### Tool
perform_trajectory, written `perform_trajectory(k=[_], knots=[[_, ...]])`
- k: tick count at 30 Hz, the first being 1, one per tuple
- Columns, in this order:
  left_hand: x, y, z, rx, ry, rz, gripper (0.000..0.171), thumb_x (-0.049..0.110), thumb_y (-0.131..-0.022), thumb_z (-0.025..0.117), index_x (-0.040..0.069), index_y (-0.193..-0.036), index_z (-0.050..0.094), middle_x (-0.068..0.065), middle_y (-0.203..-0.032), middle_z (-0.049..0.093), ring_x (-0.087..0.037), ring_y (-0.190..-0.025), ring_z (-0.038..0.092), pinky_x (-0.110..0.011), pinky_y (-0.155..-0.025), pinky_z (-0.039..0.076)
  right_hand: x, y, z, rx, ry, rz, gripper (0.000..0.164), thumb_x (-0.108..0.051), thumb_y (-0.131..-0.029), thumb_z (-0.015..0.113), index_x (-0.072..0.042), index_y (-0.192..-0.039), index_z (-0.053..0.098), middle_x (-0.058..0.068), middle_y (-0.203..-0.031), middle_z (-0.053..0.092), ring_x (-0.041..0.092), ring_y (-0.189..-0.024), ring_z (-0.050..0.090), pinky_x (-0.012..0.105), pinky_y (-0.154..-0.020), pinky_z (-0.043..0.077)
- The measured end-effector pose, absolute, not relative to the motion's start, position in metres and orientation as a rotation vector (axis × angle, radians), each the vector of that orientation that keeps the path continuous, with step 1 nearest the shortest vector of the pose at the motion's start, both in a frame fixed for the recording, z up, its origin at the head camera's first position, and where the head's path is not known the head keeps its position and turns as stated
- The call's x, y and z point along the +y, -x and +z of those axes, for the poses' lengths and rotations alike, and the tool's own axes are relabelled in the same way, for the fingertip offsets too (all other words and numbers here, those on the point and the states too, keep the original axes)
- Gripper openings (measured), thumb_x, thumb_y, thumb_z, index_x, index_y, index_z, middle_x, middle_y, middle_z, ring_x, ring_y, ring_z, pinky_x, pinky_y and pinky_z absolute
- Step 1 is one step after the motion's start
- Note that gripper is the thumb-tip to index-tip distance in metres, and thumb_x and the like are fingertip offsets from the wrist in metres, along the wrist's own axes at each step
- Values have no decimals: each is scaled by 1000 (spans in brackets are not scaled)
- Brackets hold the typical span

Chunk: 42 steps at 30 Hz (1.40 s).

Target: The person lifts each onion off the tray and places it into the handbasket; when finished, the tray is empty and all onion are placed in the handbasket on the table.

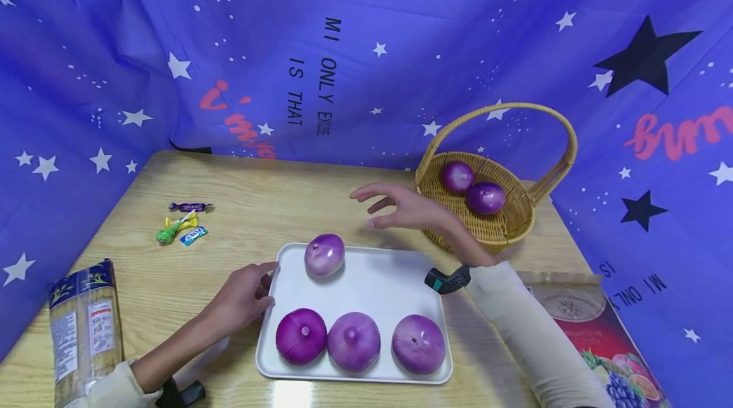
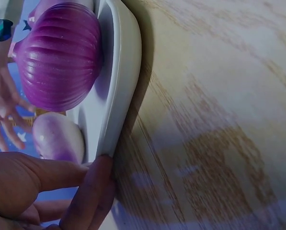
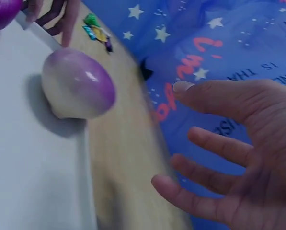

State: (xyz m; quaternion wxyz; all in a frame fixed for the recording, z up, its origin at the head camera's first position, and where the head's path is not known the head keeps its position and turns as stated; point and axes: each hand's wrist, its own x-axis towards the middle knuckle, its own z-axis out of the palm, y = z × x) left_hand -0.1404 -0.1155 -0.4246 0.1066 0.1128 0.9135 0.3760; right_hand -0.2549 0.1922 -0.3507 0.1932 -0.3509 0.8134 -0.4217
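Note:
A white tray (image 1: 366, 268) holds several purple onions. One pale onion (image 1: 324, 255) lies at its far left corner. Along the near side are a dark onion (image 1: 301, 336), a lighter onion (image 1: 354, 342) beside it, and another onion (image 1: 418, 344) at the right. My left hand (image 1: 243, 296) pinches the tray's left rim between thumb and fingers, close up in the left wrist view. Above the table, between the tray's far edge and the basket, my right hand (image 1: 409, 207) is held with fingers spread and nothing in them, as the right wrist view confirms.
A wicker basket (image 1: 515, 223) with a tall handle stands at the back right, two onions (image 1: 485, 198) inside. Wrapped candies (image 1: 191, 207) and a green lollipop (image 1: 167, 235) lie at the left. A noodle pack (image 1: 86, 325) is front left, a fruit-printed bag (image 1: 590, 325) front right.

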Motion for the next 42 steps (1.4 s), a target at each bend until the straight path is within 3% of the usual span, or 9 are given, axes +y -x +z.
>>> perform_trajectory(k=[6, 13, 20, 27, 30, 37, 42], knots=[[-116, 141, -425, 2684, -334, 1125, 59, -8, -69, 65, -2, -124, 46, -8, -81, 57, -13, -69, 54, -16, -52, 47, 174, 261, -373, 2275, 1074, -1105, 59, -9, -78, 64, -14, -131, 39, -1, -133, 38, 20, -112, 45, 38, -90, 43], [-115, 141, -426, 2687, -331, 1130, 59, -9, -69, 65, -2, -124, 45, -9, -81, 56, -13, -69, 54, -15, -50, 47, 159, 259, -387, 2230, 965, -1117, 63, -12, -76, 67, -19, -132, 38, 0, -135, 36, 37, -111, 44, 42, -86, 44], [-114, 140, -424, 2691, -353, 1145, 59, -9, -68, 65, -3, -124, 45, -9, -80, 57, -13, -67, 54, -14, -48, 47, 149, 254, -395, 2235, 892, -1083, 62, -24, -73, 71, -28, -128, 43, -9, -131, 39, 34, -110, 47, 31, -76, 50], [-114, 141, -426, 2681, -332, 1152, 60, -9, -69, 65, -2, -125, 45, -9, -82, 57, -13, -67, 54, -14, -47, 47, 142, 251, -400, 2117, 761, -1154, 58, -22, -71, 72, -25, -124, 48, -7, -129, 42, 30, -111, 46, 41, -66, 53], [-115, 140, -427, 2683, -324, 1151, 60, -8, -69, 65, -1, -125, 45, -9, -82, 56, -13, -67, 54, -14, -47, 47, 141, 248, -399, 2062, 766, -1156, 59, -18, -72, 71, -20, -126, 47, 1, -131, 41, 33, -113, 44, 42, -67, 52], [-116, 140, -428, 2688, -307, 1140, 60, -7, -69, 66, 1, -125, 45, -7, -82, 56, -13, -69, 54, -15, -49, 47, 138, 238, -391, 2074, 959, -1122, 55, -7, -73, 67, -9, -125, 48, 7, -128, 43, 30, -111, 46, 40, -89, 42], [-116, 141, -429, 2699, -325, 1126, 59, -7, -69, 66, 0, -124, 46, -8, -82, 56, -13, -69, 54, -15, -50, 47, 141, 244, -400, 2060, 987, -1094, 53, -12, -75, 66, -15, -124, 49, -2, -126, 47, 22, -107, 51, 37, -90, 42]])
